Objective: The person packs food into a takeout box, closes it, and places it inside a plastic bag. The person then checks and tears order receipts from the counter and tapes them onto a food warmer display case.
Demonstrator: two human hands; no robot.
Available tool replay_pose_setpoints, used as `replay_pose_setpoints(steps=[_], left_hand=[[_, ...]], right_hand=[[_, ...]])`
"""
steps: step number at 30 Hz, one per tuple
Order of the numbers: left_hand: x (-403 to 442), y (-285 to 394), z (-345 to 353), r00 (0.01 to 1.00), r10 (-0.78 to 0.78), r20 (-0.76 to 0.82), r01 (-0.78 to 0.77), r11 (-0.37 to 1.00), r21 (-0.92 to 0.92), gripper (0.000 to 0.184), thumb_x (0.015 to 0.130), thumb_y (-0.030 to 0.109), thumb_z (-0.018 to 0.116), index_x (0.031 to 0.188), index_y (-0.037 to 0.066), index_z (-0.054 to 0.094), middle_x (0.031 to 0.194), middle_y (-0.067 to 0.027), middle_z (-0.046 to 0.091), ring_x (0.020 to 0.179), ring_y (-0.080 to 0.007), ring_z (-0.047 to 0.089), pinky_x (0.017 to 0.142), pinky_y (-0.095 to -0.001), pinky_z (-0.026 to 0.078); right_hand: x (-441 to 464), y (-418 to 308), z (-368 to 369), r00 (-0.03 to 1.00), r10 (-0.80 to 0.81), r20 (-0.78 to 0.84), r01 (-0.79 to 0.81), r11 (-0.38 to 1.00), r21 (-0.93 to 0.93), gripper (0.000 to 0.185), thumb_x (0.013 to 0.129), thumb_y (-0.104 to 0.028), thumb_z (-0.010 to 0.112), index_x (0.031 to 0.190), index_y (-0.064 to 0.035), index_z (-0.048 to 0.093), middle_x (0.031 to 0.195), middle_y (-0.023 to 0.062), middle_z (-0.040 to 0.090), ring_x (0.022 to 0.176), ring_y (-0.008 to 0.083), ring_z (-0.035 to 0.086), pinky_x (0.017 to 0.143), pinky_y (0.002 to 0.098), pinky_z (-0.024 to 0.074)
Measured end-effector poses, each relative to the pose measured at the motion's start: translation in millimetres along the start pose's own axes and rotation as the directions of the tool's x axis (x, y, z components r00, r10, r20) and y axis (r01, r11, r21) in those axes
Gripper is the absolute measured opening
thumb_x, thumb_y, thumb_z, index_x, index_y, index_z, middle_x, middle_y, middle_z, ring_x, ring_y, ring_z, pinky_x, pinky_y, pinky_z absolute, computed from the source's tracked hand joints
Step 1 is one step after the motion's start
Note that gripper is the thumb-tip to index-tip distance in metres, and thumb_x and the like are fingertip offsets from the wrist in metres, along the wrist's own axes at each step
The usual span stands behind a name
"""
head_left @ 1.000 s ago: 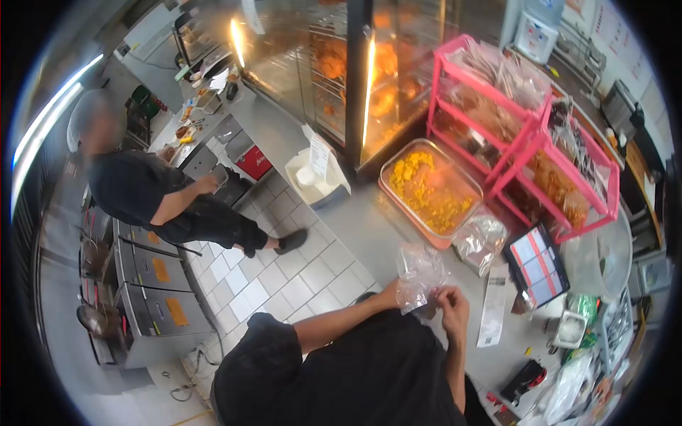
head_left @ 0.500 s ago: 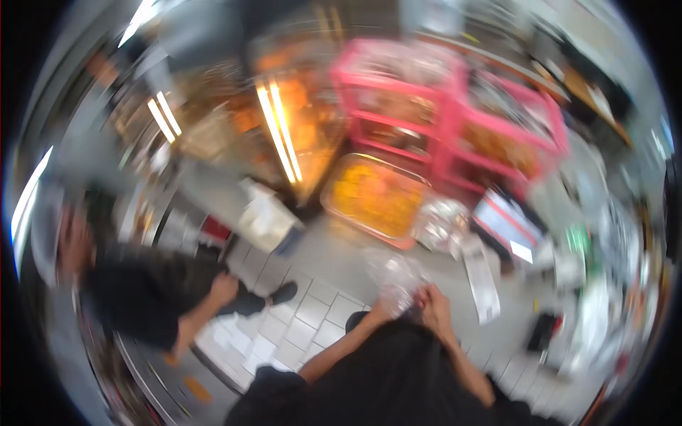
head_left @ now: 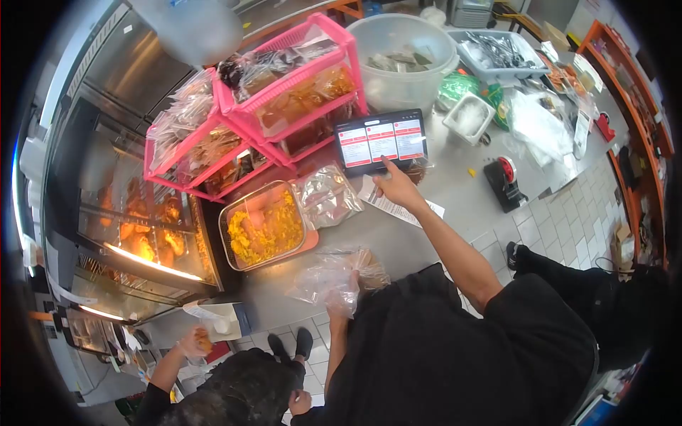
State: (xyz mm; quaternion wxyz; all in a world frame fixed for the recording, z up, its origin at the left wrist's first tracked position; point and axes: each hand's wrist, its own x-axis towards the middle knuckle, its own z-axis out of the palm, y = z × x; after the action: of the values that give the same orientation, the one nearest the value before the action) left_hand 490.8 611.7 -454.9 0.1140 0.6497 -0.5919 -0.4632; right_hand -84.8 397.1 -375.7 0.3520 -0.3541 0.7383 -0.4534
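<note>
My left hand [head_left: 342,304] is closed on a clear plastic bag [head_left: 323,280] over the front edge of the steel counter; the bag hides most of its fingers. My right hand [head_left: 399,186] reaches out over the counter, holding nothing, its index finger stretched to the lower part of a tablet [head_left: 381,143] screen. Red and white panels show on that screen. Below this hand lies a long printed paper slip [head_left: 428,209]. To its left is a foil-like silver packet [head_left: 328,197]. A metal tray [head_left: 226,226] of yellow food with paler pieces stands left of the packet.
Pink stacked baskets [head_left: 226,106] with bagged food stand behind the tray. A glass-fronted heated cabinet [head_left: 153,252] is at left. A large clear tub [head_left: 405,85], a small metal container [head_left: 469,119] and a tape dispenser [head_left: 506,186] are on the right. Another person [head_left: 234,390] works at lower left.
My right hand has left the plastic bag and moved to the tablet. The bag stays in my left hand. My view has turned to the right.
</note>
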Motion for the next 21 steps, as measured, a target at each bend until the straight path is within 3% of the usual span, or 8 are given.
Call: replay_pose_setpoints(steps=[3,7,10,12,15,19,20,21], left_hand=[[70.3,154.5,50.0,0.976,0.217,0.018,-0.216,0.975,-0.04,0.027,0.098,0.023,0.052,0.118,0.006,0.056,0.118,-0.012,0.057,0.111,-0.0237,0.052,0.102,-0.0387,0.037],[109.6,234.3,92.7,0.944,0.323,0.074,-0.314,0.942,-0.116,0.029,0.094,0.02,0.059,0.117,0.003,0.058,0.113,-0.0114,0.061,0.106,-0.0234,0.056,0.095,-0.0384,0.042],[106.4,244.1,103.7,0.959,0.279,0.042,-0.276,0.959,-0.065,0.031,0.091,0.018,0.065,0.117,0.002,0.06,0.11,-0.0109,0.063,0.102,-0.0231,0.059,0.09,-0.0381,0.046],[103.0,253.8,108.5,0.971,0.236,0.021,-0.236,0.972,-0.024,0.032,0.09,0.017,0.068,0.116,0.001,0.061,0.108,-0.0105,0.065,0.099,-0.0229,0.061,0.087,-0.0379,0.049],[114.3,249.9,105.7,0.964,0.262,0.053,-0.248,0.951,-0.187,0.039,0.086,0.02,0.072,0.117,0.0,0.06,0.11,-0.0127,0.064,0.102,-0.0251,0.06,0.089,-0.0386,0.048],[129.6,261.1,96.5,0.951,0.247,0.184,-0.15,0.893,-0.425,0.049,0.082,0.025,0.077,0.118,-0.002,0.06,0.113,-0.0157,0.064,0.105,-0.0281,0.06,0.091,-0.0394,0.047],[124.0,267.2,91.5,0.951,0.253,0.18,-0.17,0.909,-0.382,0.051,0.081,0.026,0.078,0.119,-0.002,0.059,0.113,-0.0164,0.064,0.106,-0.0288,0.06,0.092,-0.0396,0.047],[113.7,282.8,82.6,0.949,0.291,0.117,-0.263,0.942,-0.211,0.053,0.079,0.027,0.079,0.119,-0.003,0.059,0.114,-0.0172,0.063,0.107,-0.0295,0.06,0.092,-0.0398,0.046]], right_hand=[[-13.1,1.6,-7.5,0.988,-0.032,0.153,0.035,0.999,-0.017,0.05,0.091,-0.025,0.061,0.138,-0.0091,0.048,0.07,0.0052,0.068,0.066,0.0122,0.061,0.065,0.029,0.0472],[-59.2,19.8,-29.0,0.946,0.06,0.318,-0.03,0.995,-0.1,0.029,0.091,-0.02,0.061,0.116,-0.0063,0.066,0.072,0.0045,0.066,0.066,0.0118,0.06,0.064,0.0285,0.0475],[-82.5,61.6,-65.9,0.997,0.042,-0.064,-0.044,0.998,-0.033,0.023,0.091,-0.016,0.06,0.11,-0.0051,0.068,0.073,0.004,0.065,0.067,0.0094,0.058,0.063,0.0267,0.0471],[-95.0,83.8,-110.6,0.939,0.023,-0.342,-0.043,0.998,-0.052,0.02,0.091,-0.016,0.061,0.105,-0.0029,0.068,0.075,0.0051,0.066,0.068,0.0102,0.059,0.065,0.0269,0.0476],[-103.2,111.5,-172.4,0.78,-0.018,-0.625,-0.024,0.998,-0.058,0.019,0.09,-0.018,0.065,0.101,-0.0017,0.066,0.078,0.0079,0.067,0.071,0.0134,0.062,0.068,0.0274,0.0492],[-92.3,107.7,-153.3,0.855,-0.076,-0.513,-0.067,0.965,-0.255,0.028,0.086,-0.021,0.07,0.106,-0.0031,0.064,0.085,0.0121,0.068,0.078,0.0224,0.065,0.073,0.0337,0.0514],[-88.0,100.6,-127.7,0.897,-0.078,-0.435,-0.066,0.95,-0.307,0.032,0.084,-0.023,0.072,0.108,-0.0033,0.063,0.088,0.0136,0.068,0.081,0.0266,0.066,0.076,0.0374,0.052],[-84.1,101.5,-103.7,0.866,-0.29,-0.408,0.053,0.864,-0.501,0.035,0.082,-0.024,0.072,0.108,-0.0033,0.063,0.089,0.0145,0.067,0.081,0.0298,0.066,0.077,0.0409,0.0517]])
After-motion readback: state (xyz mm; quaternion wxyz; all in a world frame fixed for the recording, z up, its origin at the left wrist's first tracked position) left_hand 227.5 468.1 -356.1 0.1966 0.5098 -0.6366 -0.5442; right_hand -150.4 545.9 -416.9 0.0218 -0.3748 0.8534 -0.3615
